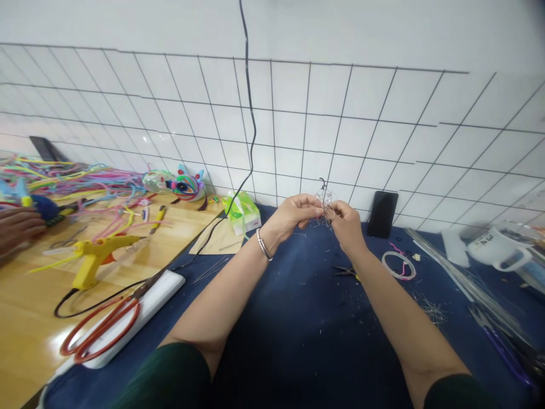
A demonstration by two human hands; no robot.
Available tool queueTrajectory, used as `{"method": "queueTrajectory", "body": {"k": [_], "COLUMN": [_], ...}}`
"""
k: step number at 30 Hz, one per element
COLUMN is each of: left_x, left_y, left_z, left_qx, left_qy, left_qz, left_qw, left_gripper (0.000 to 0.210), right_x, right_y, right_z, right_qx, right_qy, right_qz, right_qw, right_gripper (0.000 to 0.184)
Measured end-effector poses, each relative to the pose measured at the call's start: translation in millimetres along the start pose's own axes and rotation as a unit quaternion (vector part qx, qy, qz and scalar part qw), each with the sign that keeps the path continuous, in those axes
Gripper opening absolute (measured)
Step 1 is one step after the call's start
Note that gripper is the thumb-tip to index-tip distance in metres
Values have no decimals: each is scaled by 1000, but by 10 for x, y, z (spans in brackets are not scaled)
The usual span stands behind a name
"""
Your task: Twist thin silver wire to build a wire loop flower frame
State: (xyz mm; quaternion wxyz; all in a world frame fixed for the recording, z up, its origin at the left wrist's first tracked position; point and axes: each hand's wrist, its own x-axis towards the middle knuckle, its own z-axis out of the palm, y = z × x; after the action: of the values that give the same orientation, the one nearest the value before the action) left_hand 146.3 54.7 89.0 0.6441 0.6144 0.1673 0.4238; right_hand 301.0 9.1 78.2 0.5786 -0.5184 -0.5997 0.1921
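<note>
Both my hands meet over the far part of the dark blue cloth. Between them is a small tangled piece of thin wire with a dark hooked end sticking up. My left hand, with a silver bangle at the wrist, pinches the wire piece from the left side. From the right, my right hand grips it with closed fingers. Fingers hide much of the lower part of the piece. Below my right hand, pliers lie on the cloth, partly behind the forearm.
Right: a black phone, a ring of clear tubing, loose wires, a white mug and purple-handled pliers. Left: red-handled scissors on a white power strip, a yellow glue gun, a tissue pack and another person's hand.
</note>
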Motion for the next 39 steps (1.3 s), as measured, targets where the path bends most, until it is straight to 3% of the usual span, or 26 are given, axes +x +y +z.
{"method": "queueTrajectory", "body": {"k": [3, 9, 18, 26, 35, 39], "left_x": [-23, -20, 29, 36, 50, 61], "left_y": [-40, -58, 29, -74, -71, -135], "left_z": [20, -31, -270, -150, -179, -140], "left_qx": [-21, -68, 62, 128, 77, 79], "left_qy": [5, -28, 41, 68, 95, 99], "left_qz": [-5, -8, 34, 42, 34, 54], "left_qw": [1000, 997, 997, 989, 992, 990], "left_gripper": [23, 19, 14, 29, 14, 11], "right_x": [-15, 12, 130, 187, 225, 231], "right_y": [2, 48, 140, 257, 302, 325], "right_z": [11, -12, -122, -100, -121, -110], "right_qx": [-10, 50, 209, 276, 308, 309], "right_qy": [20, -7, -43, -21, -85, -73], "right_qz": [-3, 35, 148, 199, 271, 281], "right_qw": [1000, 998, 966, 940, 908, 906], "right_gripper": [18, 23, 24, 25, 29, 28]}}
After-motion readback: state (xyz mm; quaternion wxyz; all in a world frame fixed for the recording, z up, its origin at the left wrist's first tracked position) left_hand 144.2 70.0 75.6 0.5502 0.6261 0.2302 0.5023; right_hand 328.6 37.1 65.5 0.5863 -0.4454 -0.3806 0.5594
